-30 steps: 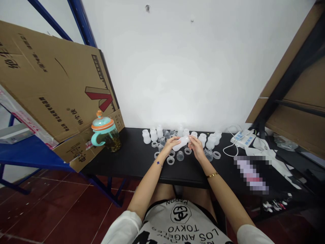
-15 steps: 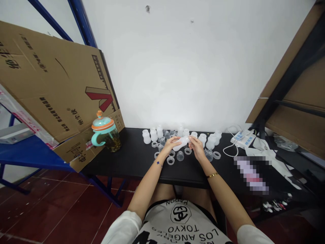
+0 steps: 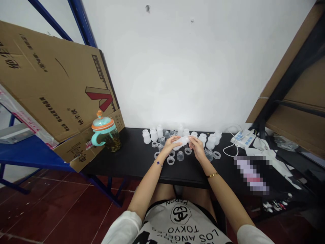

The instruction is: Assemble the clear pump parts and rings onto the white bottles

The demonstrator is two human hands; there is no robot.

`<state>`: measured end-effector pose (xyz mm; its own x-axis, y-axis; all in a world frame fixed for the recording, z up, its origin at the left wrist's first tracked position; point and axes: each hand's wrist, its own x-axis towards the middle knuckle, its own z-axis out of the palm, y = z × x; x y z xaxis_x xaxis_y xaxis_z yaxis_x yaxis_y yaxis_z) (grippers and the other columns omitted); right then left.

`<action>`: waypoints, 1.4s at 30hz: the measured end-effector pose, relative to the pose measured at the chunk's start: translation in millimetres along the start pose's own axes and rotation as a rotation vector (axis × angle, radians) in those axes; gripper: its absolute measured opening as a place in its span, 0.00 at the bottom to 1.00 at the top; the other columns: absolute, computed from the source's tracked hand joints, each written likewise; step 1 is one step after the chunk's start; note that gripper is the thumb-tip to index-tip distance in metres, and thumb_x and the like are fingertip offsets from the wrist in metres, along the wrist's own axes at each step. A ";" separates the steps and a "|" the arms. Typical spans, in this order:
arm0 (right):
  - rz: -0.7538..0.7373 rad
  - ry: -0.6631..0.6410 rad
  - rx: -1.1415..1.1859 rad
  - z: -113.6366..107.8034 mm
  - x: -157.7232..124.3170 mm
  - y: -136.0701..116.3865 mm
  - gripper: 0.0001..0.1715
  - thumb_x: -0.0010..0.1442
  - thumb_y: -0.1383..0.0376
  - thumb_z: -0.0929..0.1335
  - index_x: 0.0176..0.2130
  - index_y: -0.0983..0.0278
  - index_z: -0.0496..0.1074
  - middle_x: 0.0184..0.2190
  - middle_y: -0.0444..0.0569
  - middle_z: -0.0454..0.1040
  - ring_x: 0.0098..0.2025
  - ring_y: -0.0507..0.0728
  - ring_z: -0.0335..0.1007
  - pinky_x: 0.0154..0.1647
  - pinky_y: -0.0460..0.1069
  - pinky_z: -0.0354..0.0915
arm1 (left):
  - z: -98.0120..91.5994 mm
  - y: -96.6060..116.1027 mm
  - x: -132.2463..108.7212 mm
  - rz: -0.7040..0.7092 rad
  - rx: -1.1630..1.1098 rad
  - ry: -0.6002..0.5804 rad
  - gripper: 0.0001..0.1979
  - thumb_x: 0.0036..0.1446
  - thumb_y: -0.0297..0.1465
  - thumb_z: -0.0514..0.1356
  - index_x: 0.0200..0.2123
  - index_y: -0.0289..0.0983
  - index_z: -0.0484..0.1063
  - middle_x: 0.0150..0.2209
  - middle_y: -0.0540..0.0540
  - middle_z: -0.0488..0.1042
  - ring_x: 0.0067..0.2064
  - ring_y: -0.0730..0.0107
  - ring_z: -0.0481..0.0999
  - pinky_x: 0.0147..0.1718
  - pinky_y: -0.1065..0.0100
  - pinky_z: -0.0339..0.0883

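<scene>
- Apparently partway through handling one milky-white waisted plastic bottle (image 3: 183,141), held tilted above the black flat-topped table (image 3: 193,173); too covered to tell of any fitting on its neck.
- Lying loose, seemingly not yet dealt with: translucent plastic rings (image 3: 168,160) and clear plastic domes (image 3: 180,156); standing bare-necked behind, more milky-white plastic bottles (image 3: 146,137).
- Curling the left hand (image 3: 171,145) around the bottle's body; pinching near its neck with the right hand (image 3: 196,146).

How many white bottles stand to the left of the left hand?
3: the leftmost bottle, a second bottle just right of it, and a third bottle beyond that, slightly nearer the wall. Others may be hidden behind these.
</scene>
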<state>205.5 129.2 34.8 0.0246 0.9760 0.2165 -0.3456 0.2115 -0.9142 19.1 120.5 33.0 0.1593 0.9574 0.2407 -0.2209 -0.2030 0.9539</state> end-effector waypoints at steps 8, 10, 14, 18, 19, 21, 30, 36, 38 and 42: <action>-0.011 -0.001 -0.006 -0.6 -0.3 0.5 0.21 0.47 0.53 0.78 0.36 0.64 0.81 0.22 0.43 0.71 0.21 0.49 0.62 0.17 0.44 0.56 | -0.1 -0.7 -0.2 0.064 0.053 -0.005 0.27 0.40 0.36 0.75 0.45 0.36 0.75 0.44 0.40 0.79 0.46 0.55 0.78 0.44 0.63 0.69; -0.013 0.000 -0.007 -1.1 -0.1 1.3 0.20 0.47 0.53 0.78 0.36 0.64 0.81 0.22 0.43 0.71 0.21 0.49 0.62 0.17 0.44 0.56 | -0.4 -0.4 -0.7 0.075 0.066 0.000 0.28 0.40 0.37 0.75 0.46 0.36 0.74 0.43 0.40 0.79 0.45 0.56 0.78 0.43 0.63 0.69; -0.022 0.001 -0.010 -2.3 0.4 3.2 0.21 0.47 0.53 0.78 0.36 0.64 0.81 0.21 0.43 0.71 0.21 0.50 0.61 0.17 0.44 0.56 | -0.9 0.1 -1.4 0.094 0.091 0.006 0.28 0.41 0.37 0.75 0.46 0.36 0.73 0.42 0.41 0.78 0.43 0.58 0.78 0.42 0.64 0.69; -0.026 0.006 -0.016 -3.2 0.7 4.4 0.21 0.47 0.53 0.78 0.37 0.65 0.81 0.19 0.42 0.70 0.21 0.50 0.61 0.17 0.45 0.55 | -0.8 -1.0 -0.3 0.128 0.121 0.023 0.26 0.41 0.36 0.75 0.43 0.36 0.73 0.41 0.43 0.77 0.44 0.59 0.77 0.43 0.64 0.68; -0.027 0.008 -0.018 -3.3 0.7 4.5 0.22 0.47 0.53 0.78 0.37 0.65 0.81 0.19 0.42 0.70 0.21 0.50 0.61 0.18 0.45 0.55 | -0.7 -1.3 0.1 0.139 0.130 0.031 0.25 0.40 0.36 0.75 0.42 0.36 0.73 0.41 0.43 0.77 0.44 0.59 0.77 0.43 0.64 0.68; -0.027 0.009 -0.023 -3.5 0.6 4.5 0.22 0.47 0.53 0.78 0.37 0.65 0.81 0.19 0.42 0.70 0.20 0.50 0.61 0.18 0.45 0.55 | -0.3 -1.6 0.7 0.161 0.148 0.047 0.25 0.40 0.36 0.75 0.41 0.36 0.73 0.40 0.44 0.77 0.44 0.60 0.77 0.45 0.64 0.67; -0.027 0.020 -0.035 -3.3 0.5 4.1 0.23 0.46 0.51 0.78 0.36 0.65 0.81 0.18 0.42 0.69 0.19 0.50 0.60 0.17 0.45 0.55 | 2.1 2.3 -0.9 0.189 0.158 0.070 0.22 0.38 0.35 0.75 0.36 0.37 0.71 0.39 0.46 0.76 0.44 0.61 0.76 0.46 0.64 0.65; -0.014 0.020 -0.009 -2.0 1.5 6.0 0.22 0.47 0.51 0.78 0.35 0.65 0.80 0.26 0.45 0.74 0.20 0.48 0.62 0.16 0.44 0.55 | 4.2 4.3 -3.6 0.094 0.096 0.043 0.24 0.42 0.39 0.74 0.39 0.37 0.71 0.33 0.47 0.77 0.36 0.64 0.77 0.37 0.66 0.67; -0.009 0.005 0.004 -1.2 1.0 5.2 0.23 0.47 0.50 0.78 0.36 0.64 0.80 0.31 0.46 0.75 0.21 0.48 0.64 0.16 0.43 0.56 | 4.7 4.9 -4.1 0.062 0.072 0.029 0.24 0.43 0.41 0.73 0.40 0.37 0.71 0.33 0.47 0.78 0.34 0.64 0.77 0.33 0.67 0.67; 0.010 -0.050 0.025 0.2 -1.8 1.2 0.26 0.49 0.49 0.76 0.43 0.63 0.80 0.34 0.48 0.76 0.25 0.50 0.66 0.16 0.43 0.57 | 3.9 5.3 -3.6 0.010 0.043 0.007 0.23 0.46 0.43 0.71 0.40 0.37 0.72 0.30 0.47 0.78 0.28 0.66 0.75 0.26 0.70 0.63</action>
<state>204.9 127.7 33.4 -0.0260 0.9741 0.2245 -0.3690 0.1994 -0.9078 21.2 115.1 37.8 0.1505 0.9566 0.2495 -0.1808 -0.2215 0.9583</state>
